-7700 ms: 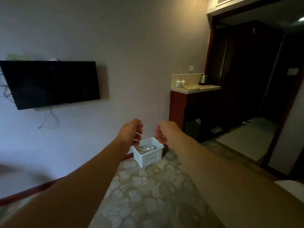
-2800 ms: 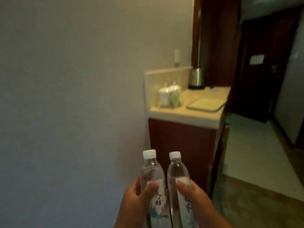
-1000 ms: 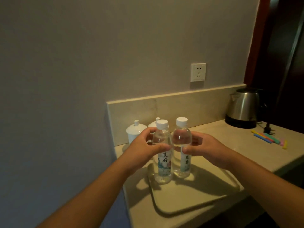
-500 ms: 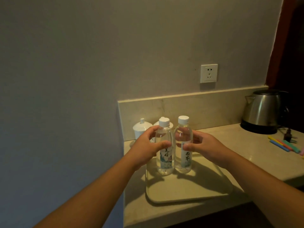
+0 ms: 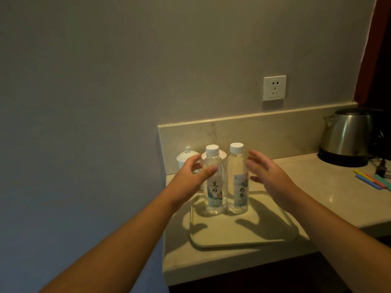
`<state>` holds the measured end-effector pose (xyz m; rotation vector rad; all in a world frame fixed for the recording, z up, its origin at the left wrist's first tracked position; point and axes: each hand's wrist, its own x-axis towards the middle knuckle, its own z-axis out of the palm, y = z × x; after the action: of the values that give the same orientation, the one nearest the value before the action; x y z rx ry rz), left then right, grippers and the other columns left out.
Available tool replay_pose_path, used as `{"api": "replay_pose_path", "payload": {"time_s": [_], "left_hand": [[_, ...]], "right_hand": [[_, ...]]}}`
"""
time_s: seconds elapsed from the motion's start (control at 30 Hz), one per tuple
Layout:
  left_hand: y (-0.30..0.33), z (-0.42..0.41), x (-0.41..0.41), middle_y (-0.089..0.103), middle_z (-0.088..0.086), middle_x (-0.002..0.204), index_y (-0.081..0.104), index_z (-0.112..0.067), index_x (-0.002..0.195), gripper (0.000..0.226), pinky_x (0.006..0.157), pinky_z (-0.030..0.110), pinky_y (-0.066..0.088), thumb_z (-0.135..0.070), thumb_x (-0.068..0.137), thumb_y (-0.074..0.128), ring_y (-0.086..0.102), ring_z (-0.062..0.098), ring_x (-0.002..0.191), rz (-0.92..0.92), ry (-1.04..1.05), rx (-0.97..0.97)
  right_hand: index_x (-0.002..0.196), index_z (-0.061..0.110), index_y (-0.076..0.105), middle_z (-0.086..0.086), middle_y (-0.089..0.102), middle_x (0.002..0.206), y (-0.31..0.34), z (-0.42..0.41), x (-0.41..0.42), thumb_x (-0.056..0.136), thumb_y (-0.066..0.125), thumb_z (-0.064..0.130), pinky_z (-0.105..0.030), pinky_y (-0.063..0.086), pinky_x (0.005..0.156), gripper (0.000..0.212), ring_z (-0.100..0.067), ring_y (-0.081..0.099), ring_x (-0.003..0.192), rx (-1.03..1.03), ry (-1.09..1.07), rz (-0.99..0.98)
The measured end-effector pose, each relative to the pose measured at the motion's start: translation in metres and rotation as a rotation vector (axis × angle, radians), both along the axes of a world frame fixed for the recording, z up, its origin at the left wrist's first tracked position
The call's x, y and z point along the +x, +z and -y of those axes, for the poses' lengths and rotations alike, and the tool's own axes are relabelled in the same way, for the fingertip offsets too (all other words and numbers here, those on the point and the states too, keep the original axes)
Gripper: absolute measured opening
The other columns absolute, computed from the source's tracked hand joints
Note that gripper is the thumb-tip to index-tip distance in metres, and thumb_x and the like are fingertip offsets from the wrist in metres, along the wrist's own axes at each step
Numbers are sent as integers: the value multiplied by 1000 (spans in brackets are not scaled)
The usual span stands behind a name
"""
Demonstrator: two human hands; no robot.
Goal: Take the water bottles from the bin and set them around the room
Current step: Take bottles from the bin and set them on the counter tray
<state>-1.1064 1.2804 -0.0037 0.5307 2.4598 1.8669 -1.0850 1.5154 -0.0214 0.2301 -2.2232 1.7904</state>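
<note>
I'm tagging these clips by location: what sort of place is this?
Probably a hotel room's refreshment counter: an electric kettle, lidded white cups and two water bottles on a serving tray.

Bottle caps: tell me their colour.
White, on both water bottles standing on the tray; the head view shows them clearly.
</note>
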Motion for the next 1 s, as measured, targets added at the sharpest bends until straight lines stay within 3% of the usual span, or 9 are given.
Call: {"api": "replay_pose_path", "payload": {"time_s": [0.07, 0.13, 0.2, 0.27, 0.4, 0.63, 0.83, 1.0], "left_hand": [[1, 7, 2, 52, 5, 144, 44, -25, 142, 60, 95, 43, 55, -56, 91, 56, 56, 23, 125, 9, 40, 54], [1, 17, 6, 61, 5, 128, 54, -26, 123, 31, 78, 33, 56, -47, 101, 47, 62, 21, 112, 15, 95, 121], [-1, 31, 11, 65, 5, 116, 58, -23, 117, 26, 73, 32, 54, -41, 104, 44, 65, 22, 104, 24, 150, 188], [1, 50, 18, 67, 6, 107, 59, -19, 114, 26, 71, 33, 54, -36, 105, 42, 66, 21, 96, 27, 183, 256], [8, 107, 42, 66, 6, 92, 60, -20, 101, 26, 67, 34, 50, -32, 107, 38, 65, 19, 81, 21, 253, 362], [13, 250, 98, 63, 6, 87, 60, -18, 97, 30, 62, 31, 46, -31, 108, 34, 62, 20, 74, -18, 398, 378], [-16, 410, 157, 63, 4, 78, 63, -14, 89, 32, 60, 32, 49, -29, 106, 40, 63, 18, 68, 18, 565, 352], [-54, 511, 182, 64, 1, 73, 63, -15, 86, 32, 60, 33, 50, -33, 103, 43, 63, 16, 63, 108, 660, 382]], "right_hand": [[139, 21, 52, 1, 62, 125, 8, 6, 9, 101, 54, 32, -34, 50, 90, 39, -16, 60, 109, -178, -178, -152], [122, 17, 59, -2, 63, 98, 18, 18, 23, 102, 50, 17, -27, 50, 73, 22, -11, 59, 82, -311, -272, -292], [107, 17, 61, 1, 56, 78, 28, 37, 37, 100, 50, 9, -19, 48, 59, 15, -5, 52, 64, -346, -247, -372], [96, 19, 62, 4, 55, 69, 39, 68, 47, 98, 51, 7, -17, 46, 53, 17, -4, 51, 58, -315, -163, -373], [89, 22, 64, 2, 61, 70, 54, 156, 54, 97, 56, 11, -19, 44, 51, 16, -5, 55, 59, -145, -75, -222], [85, 17, 60, 0, 60, 69, 44, 317, 54, 94, 54, 13, -23, 39, 47, 11, -12, 50, 55, -151, 17, 44], [89, 14, 60, -4, 59, 81, -2, 473, 67, 97, 53, 21, -29, 43, 54, 14, -17, 53, 63, -153, 94, 371], [85, 15, 61, -4, 61, 82, -54, 576, 92, 96, 54, 22, -28, 45, 55, 14, -17, 56, 65, -150, 136, 500]]}}
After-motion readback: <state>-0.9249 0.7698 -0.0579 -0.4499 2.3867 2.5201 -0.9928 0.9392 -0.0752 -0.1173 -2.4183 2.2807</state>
